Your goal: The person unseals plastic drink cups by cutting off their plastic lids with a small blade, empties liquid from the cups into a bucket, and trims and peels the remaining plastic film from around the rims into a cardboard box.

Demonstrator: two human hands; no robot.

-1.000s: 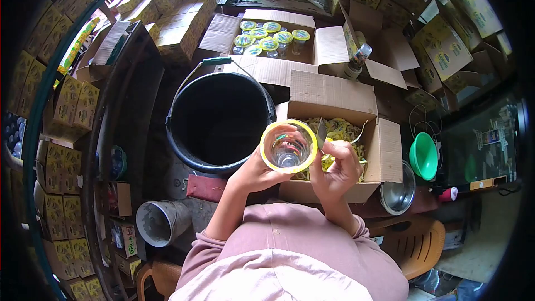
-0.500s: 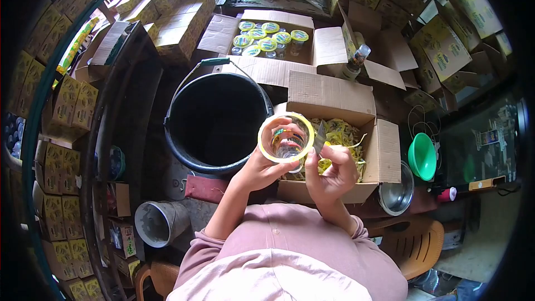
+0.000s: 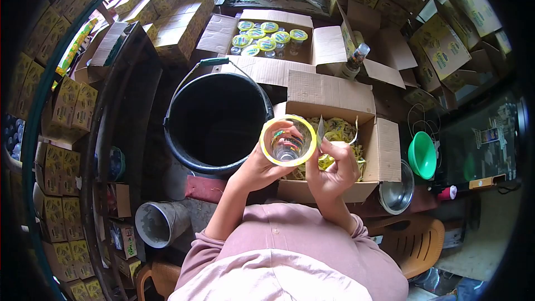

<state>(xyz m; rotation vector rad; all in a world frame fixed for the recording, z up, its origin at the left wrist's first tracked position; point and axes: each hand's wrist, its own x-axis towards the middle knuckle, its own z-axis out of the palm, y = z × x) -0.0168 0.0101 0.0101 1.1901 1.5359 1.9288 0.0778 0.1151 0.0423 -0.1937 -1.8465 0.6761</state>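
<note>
Cup (image 3: 288,142) of clear plastic, rimmed in yellow, sits in the left hand (image 3: 257,166), just to the near right of the black bucket (image 3: 217,122); its mouth faces up toward the wearer, and fingers show through its wall. That hand is curled around it from the left. Further right of the bucket, the right hand (image 3: 336,168) is nearly closed — thumb and fingers pinching a thin blade (image 3: 320,130) whose tip points up and away beside the cup (whether it touches the rim, one cannot tell). Behind the right hand, to the right of the bucket, an open carton (image 3: 388,151) is heaped with yellow strips (image 3: 339,129). Beyond the bucket another open box (image 3: 262,68) holds cups with printed lids (image 3: 267,42). A grey pail (image 3: 179,217) lies to the bucket's near left, and a red block (image 3: 204,188) close to its near side. Well to the bucket's right — past the carton — are a green bowl (image 3: 422,156) and a metal bowl (image 3: 398,196).
</note>
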